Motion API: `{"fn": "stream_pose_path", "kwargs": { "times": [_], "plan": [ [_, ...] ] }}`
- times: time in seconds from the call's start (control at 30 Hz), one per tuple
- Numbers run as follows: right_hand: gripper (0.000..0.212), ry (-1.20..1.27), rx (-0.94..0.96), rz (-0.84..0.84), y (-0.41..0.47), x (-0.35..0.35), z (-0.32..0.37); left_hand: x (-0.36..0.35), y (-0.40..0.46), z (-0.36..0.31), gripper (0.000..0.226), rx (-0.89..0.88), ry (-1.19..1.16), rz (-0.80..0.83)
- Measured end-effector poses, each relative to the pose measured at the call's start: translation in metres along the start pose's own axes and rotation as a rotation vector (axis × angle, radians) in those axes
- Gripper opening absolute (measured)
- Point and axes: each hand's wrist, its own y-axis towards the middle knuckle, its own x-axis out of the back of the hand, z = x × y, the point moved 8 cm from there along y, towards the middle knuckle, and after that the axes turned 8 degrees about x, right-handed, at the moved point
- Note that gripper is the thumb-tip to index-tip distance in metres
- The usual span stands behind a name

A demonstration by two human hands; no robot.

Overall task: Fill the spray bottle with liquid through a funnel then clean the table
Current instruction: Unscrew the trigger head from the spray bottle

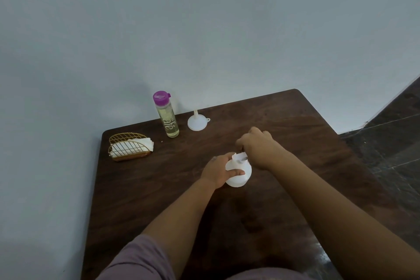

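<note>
A white spray bottle (240,176) stands on the dark wooden table (159,188) near its middle. My left hand (217,171) grips the bottle's body from the left. My right hand (259,146) is curled over the bottle's spray head, which is mostly hidden under the fingers. A white funnel (196,121) sits upside down at the table's far edge, spout up. To its left stands a clear bottle (167,117) of yellowish liquid with a purple cap.
A gold wire napkin holder (129,149) with white napkins stands at the table's far left corner. A pale wall runs behind and to the left of the table. Dark tiled floor (391,143) lies to the right.
</note>
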Motion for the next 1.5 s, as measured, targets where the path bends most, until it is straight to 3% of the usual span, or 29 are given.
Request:
{"fn": "stream_pose_path", "kwargs": {
  "times": [0.17, 0.3, 0.33, 0.4, 0.43, 0.5, 0.57, 0.6, 0.67, 0.8, 0.87, 0.93, 0.97, 1.17, 1.5],
  "plan": [
    [0.012, 0.031, 0.139, -0.190, -0.003, 0.021, -0.001, 0.001, -0.002, 0.001, 0.070, -0.007, -0.015, 0.002],
    [0.009, 0.209, -0.026, -0.652, -0.020, 0.046, -0.025, -0.001, -0.001, 0.002, 0.072, 0.001, -0.018, 0.008],
    [0.026, 0.242, -0.147, -0.614, -0.021, 0.041, -0.034, -0.001, -0.002, 0.001, 0.072, 0.009, -0.008, 0.008],
    [0.065, 0.287, -0.390, -0.297, -0.016, 0.007, -0.048, 0.000, 0.000, -0.002, 0.071, 0.020, 0.016, 0.011],
    [0.074, 0.307, -0.435, -0.176, -0.015, -0.009, -0.049, 0.000, 0.000, -0.004, 0.071, 0.021, 0.030, 0.009],
    [0.063, 0.332, -0.354, -0.076, -0.007, -0.024, -0.041, 0.001, -0.002, -0.007, 0.070, 0.023, 0.058, -0.001],
    [0.029, 0.328, -0.211, -0.040, -0.001, -0.027, -0.030, 0.002, -0.002, -0.005, 0.072, 0.027, 0.050, -0.016],
    [0.028, 0.276, -0.136, -0.028, 0.001, -0.023, -0.024, 0.002, -0.002, -0.003, 0.075, 0.039, 0.048, -0.016],
    [0.044, 0.168, -0.076, -0.074, 0.001, -0.014, -0.017, 0.002, -0.002, 0.001, 0.080, 0.076, 0.075, -0.009],
    [0.036, 0.365, -0.127, -0.432, -0.006, 0.008, -0.028, 0.002, -0.006, -0.002, 0.074, 0.039, 0.108, -0.036],
    [0.052, 0.430, -0.091, -0.324, -0.001, 0.000, -0.023, 0.003, -0.010, -0.003, 0.070, 0.013, 0.064, -0.055],
    [0.062, 0.334, -0.014, -0.134, 0.004, -0.015, -0.008, 0.002, -0.012, -0.003, 0.065, 0.000, 0.032, -0.061],
    [0.060, 0.305, -0.001, -0.111, 0.006, -0.020, -0.005, 0.002, -0.011, -0.002, 0.066, 0.011, 0.040, -0.064],
    [0.016, 0.463, 0.066, -0.335, 0.006, -0.005, -0.006, -0.001, -0.010, 0.003, 0.073, 0.062, 0.060, -0.063],
    [0.012, 0.624, -0.013, -0.849, -0.038, 0.071, -0.026, 0.006, -0.012, -0.005, 0.068, 0.034, 0.082, -0.038]
  ]
}}
